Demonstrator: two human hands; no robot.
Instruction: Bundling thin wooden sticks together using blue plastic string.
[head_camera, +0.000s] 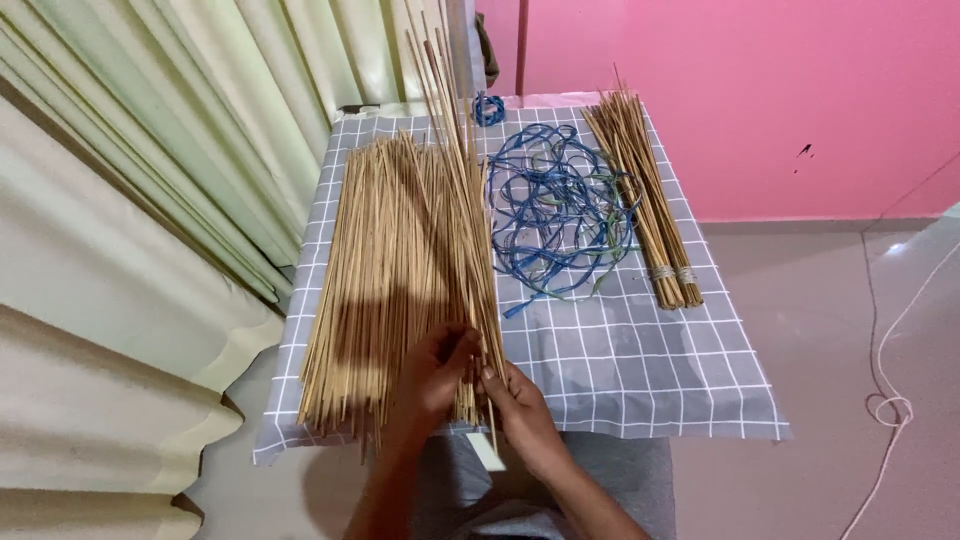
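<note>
Both hands, left (432, 375) and right (515, 405), are pinching a raised handful of sticks (460, 190) near their lower ends; thin, light and probably brittle, they are fanning loosely.

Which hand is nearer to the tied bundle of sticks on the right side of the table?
Right. The right hand is nearer to the tied bundle, which lies up and to its right; the left hand is farther left, on the loose sticks.

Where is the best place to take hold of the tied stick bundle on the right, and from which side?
Probably near its bound end. The tied bundle has pale wraps close to the near end, holding the sticks tight, while the far end fans out. Coming from the right or above looks easiest, since blue cord lies against its left side.
</note>
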